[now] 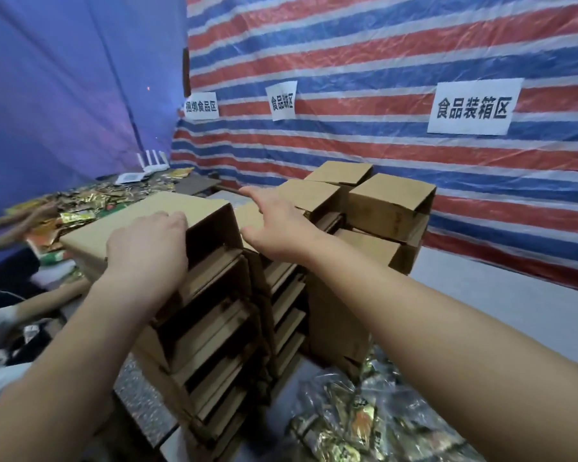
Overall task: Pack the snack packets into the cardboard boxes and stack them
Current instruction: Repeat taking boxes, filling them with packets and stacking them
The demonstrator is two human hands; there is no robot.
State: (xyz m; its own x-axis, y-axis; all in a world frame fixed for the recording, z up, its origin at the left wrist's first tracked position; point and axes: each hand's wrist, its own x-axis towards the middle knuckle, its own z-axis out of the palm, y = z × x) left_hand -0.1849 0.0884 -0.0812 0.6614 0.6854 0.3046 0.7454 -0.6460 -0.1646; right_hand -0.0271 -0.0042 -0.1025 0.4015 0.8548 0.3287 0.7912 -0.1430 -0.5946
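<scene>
Several stacks of brown cardboard boxes stand in front of me. My left hand lies on the top box of the nearest stack, its fingers curled over the box's right front edge. My right hand reaches out flat, fingers straight, over the top of the stack just behind, and holds nothing. More boxes are stacked further right against the wall. Snack packets in clear plastic lie at the bottom right, beside the stacks.
A table at the left holds a heap of gold and green snack packets. Another person's arm shows at the left edge. A striped tarpaulin wall with white paper signs stands behind; grey floor lies to the right.
</scene>
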